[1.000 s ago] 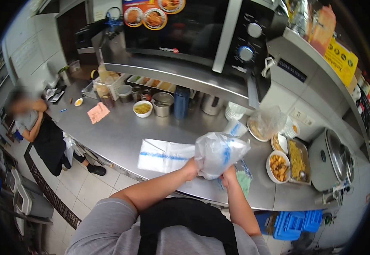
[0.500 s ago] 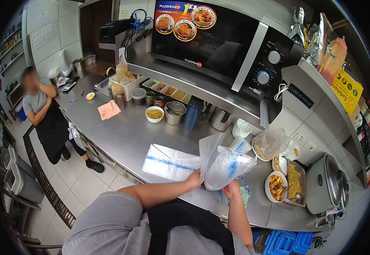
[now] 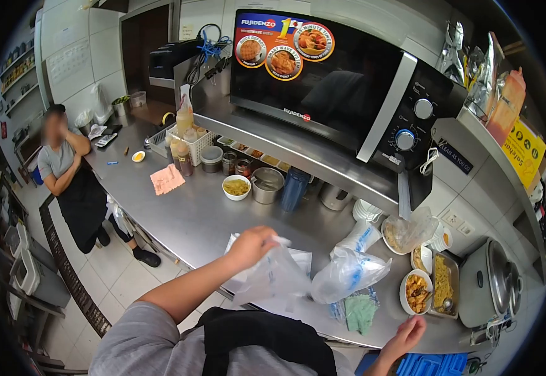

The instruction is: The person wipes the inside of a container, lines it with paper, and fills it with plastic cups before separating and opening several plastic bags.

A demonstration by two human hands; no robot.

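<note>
My left hand [image 3: 252, 246] is closed on the upper edge of a thin, translucent plastic bag [image 3: 276, 274], which hangs over the counter's front edge. Beneath it lies a flat white plastic packet [image 3: 300, 259], mostly covered. To the right rests a bulging clear plastic pack with blue print [image 3: 351, 273], touched by neither hand. A green cloth [image 3: 359, 313] lies just in front of that pack. My right hand [image 3: 406, 335] is held at the counter's front edge, fingers loosely bent and seemingly holding nothing. Nearest to it is a white bowl of saucy food chunks [image 3: 404, 294].
A microwave [image 3: 323, 81] stands on a steel shelf above the counter. Along the back are a blue tumbler [image 3: 294, 188], a steel pot [image 3: 267, 195] and a bowl of yellow-green food [image 3: 236, 197]. A rice cooker [image 3: 483, 282] stands right. Another person [image 3: 66, 163] leans at the far left.
My left hand has pulled the translucent bag away to the left. My right hand has let go of the blue-printed pack and moved right, leaving the pack on the counter.
</note>
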